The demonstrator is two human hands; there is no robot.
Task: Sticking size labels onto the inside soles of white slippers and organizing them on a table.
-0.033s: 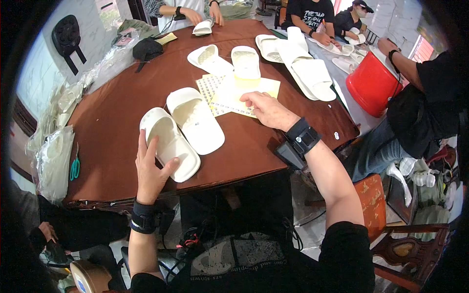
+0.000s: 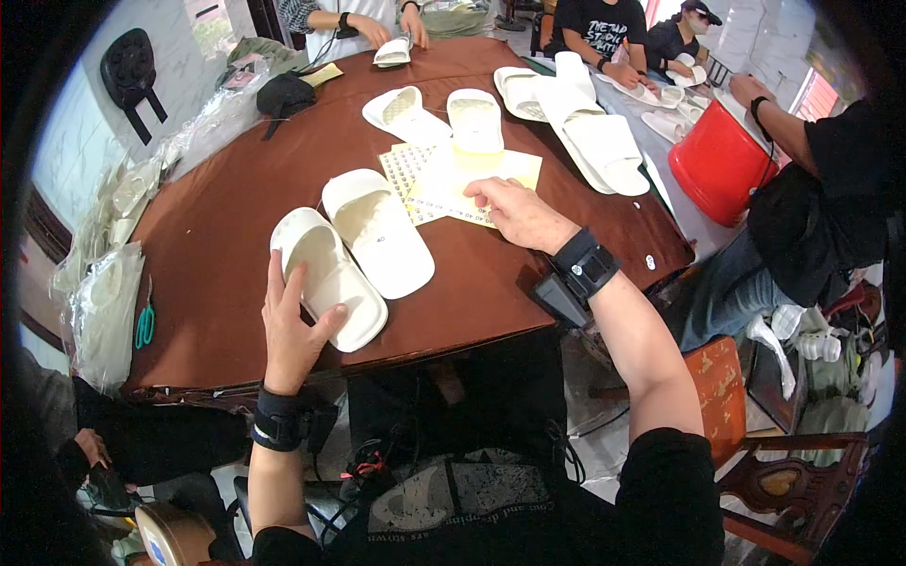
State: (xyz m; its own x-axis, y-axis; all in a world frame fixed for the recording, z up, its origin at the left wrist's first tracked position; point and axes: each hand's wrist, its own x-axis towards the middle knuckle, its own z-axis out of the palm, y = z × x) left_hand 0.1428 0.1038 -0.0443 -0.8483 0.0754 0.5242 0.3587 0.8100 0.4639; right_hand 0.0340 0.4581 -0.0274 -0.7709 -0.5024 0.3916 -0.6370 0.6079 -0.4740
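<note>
On the brown table a pair of white slide slippers lies side by side in front of me. My left hand (image 2: 293,325) grips the nearer slipper (image 2: 347,300), thumb on its footbed and fingers along its outer side. The other slipper (image 2: 387,241) lies against it, toe strap away from me, a small dark mark on its insole. My right hand (image 2: 524,215) is over yellow-and-white sticker sheets (image 2: 519,170), thumb and fingers pinched together at their surface. Whatever is between those fingertips is too small to make out.
More white slippers (image 2: 475,121) lie beyond the sheets, with a stack (image 2: 604,146) to the right. Teal scissors (image 2: 145,319) and plastic bags (image 2: 106,311) are at the left edge, a black cap (image 2: 285,94) farther back. Co-workers handle slippers across the table. A red bucket (image 2: 722,160) stands right.
</note>
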